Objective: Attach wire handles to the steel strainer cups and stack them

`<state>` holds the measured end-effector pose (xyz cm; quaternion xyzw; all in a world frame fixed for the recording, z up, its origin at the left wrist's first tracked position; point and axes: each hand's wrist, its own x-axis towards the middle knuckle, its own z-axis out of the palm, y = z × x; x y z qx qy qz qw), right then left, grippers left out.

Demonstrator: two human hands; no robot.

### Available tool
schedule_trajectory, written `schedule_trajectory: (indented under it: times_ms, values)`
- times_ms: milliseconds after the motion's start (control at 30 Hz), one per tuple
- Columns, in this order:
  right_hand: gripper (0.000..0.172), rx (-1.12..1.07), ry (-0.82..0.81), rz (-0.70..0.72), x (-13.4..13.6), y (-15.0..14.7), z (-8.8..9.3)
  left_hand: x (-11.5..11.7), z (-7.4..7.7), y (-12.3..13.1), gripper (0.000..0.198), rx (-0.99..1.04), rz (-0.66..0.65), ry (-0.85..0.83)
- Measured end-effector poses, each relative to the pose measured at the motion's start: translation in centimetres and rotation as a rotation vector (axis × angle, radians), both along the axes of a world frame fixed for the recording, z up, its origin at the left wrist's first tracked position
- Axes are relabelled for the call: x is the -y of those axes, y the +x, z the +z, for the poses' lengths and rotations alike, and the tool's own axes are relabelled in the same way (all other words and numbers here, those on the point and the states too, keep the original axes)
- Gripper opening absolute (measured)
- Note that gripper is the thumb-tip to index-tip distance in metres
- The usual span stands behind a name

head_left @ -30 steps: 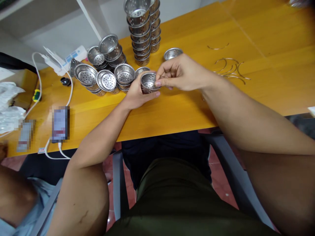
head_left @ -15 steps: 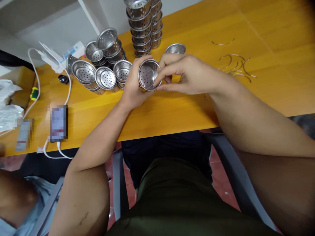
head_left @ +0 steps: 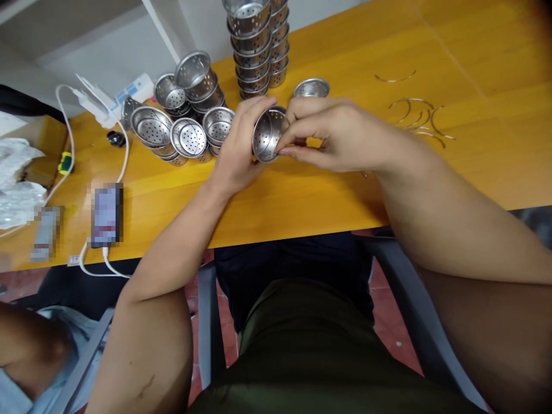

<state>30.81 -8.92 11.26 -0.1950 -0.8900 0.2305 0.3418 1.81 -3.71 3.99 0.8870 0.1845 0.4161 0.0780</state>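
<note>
A perforated metal cup point(head_left: 267, 135) is tilted with its mouth toward me, above the yellow table point(head_left: 276, 201). My left hand point(head_left: 241, 141) is wrapped round its left side. At the cup's right rim, the thumb and fingers of my right hand point(head_left: 325, 132) are pinched together; what they hold, if anything, is too small to make out. A thin curved line shows inside the cup. Just behind my right hand stands another metal cup point(head_left: 312, 87). Several curved metal wires point(head_left: 416, 118) lie on the table to the right.
Tall stacks of metal cups point(head_left: 252, 57) stand at the back, with shorter stacks point(head_left: 152, 127) to their left. A phone point(head_left: 106, 215) with white cables point(head_left: 125, 155) lies at the left, near a power strip point(head_left: 133, 89). Another person's arm point(head_left: 30, 345) shows at the lower left.
The cup between my hands has turned slightly, and the curved line inside it now shows more clearly. The whole view has shifted a little.
</note>
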Motion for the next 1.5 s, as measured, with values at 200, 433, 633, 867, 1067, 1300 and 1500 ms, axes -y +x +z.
schedule_trajectory:
  times_ms: [200,433,633,867,1067,1300,1500]
  values:
    - [0.018,0.004,0.036,-0.016,0.1,-0.3,0.1,0.6,0.8,0.2,0.083,0.018,0.017,0.025]
    - [0.021,-0.016,0.025,-0.057,0.2,-0.5,-0.2,0.9,0.6,0.1,0.086,-0.019,0.123,-0.008]
    - [0.026,-0.023,0.014,-0.054,0.2,-0.6,-0.3,0.8,0.4,-0.2,0.093,-0.012,0.119,-0.173]
    - [0.024,-0.042,-0.016,-0.049,0.3,-0.7,-0.2,0.5,0.2,-0.2,0.096,0.011,0.086,-0.18]
    - [0.024,-0.066,-0.063,-0.035,0.0,-0.6,-0.4,0.9,0.4,-0.4,0.099,-0.015,0.117,-0.211]
    - [0.017,-0.047,-0.094,-0.015,0.0,-0.3,0.0,0.5,0.3,-0.3,0.105,-0.006,0.03,-0.116]
    - [0.028,-0.117,-0.119,-0.045,-0.3,0.2,-0.2,1.1,-1.2,0.2,0.107,0.036,0.163,-0.23]
